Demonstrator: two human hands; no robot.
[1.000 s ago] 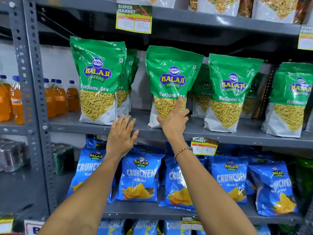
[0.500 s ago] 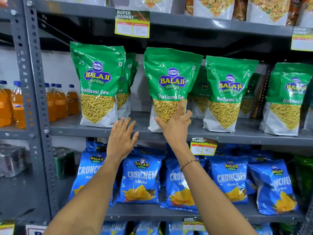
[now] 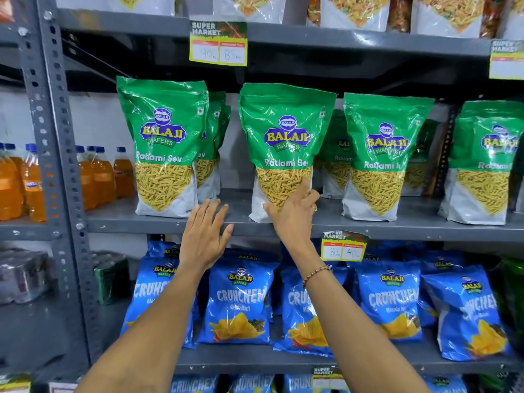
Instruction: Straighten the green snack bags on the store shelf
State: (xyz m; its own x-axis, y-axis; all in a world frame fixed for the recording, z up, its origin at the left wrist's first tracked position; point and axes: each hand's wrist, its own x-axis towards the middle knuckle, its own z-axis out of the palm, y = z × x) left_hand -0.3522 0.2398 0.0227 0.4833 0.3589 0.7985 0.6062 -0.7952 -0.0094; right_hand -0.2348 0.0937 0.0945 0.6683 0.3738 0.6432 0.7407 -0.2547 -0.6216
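Nearest, the left hand (image 3: 205, 234) hovers open, fingers straight, before the shelf (image 3: 141, 225) edge, touching nothing. Just right and slightly farther, the right hand (image 3: 295, 215) presses spread fingers flat on the lower front of the middle green bag (image 3: 286, 131), which stands upright on the shelf, long axis vertical, rising above that hand. Judgement: the right hand, being in contact, is placed to square it.

The green bag (image 3: 286, 131) under the right hand (image 3: 295, 214) reads "BALAJI WAFERS" and "Ratlami Sev". So does its neighbour bag (image 3: 163, 137) above the left hand (image 3: 204, 239). The upper price tag (image 3: 218, 43), high above both hands, says "SUPER MARKET", 90 and 85. The lower price tag (image 3: 344, 246), just right of the right wrist, shows 80 and 40. The blue bags (image 3: 241, 302) below the hands read "BALAJI WAFERS", "CRUNCHEM".
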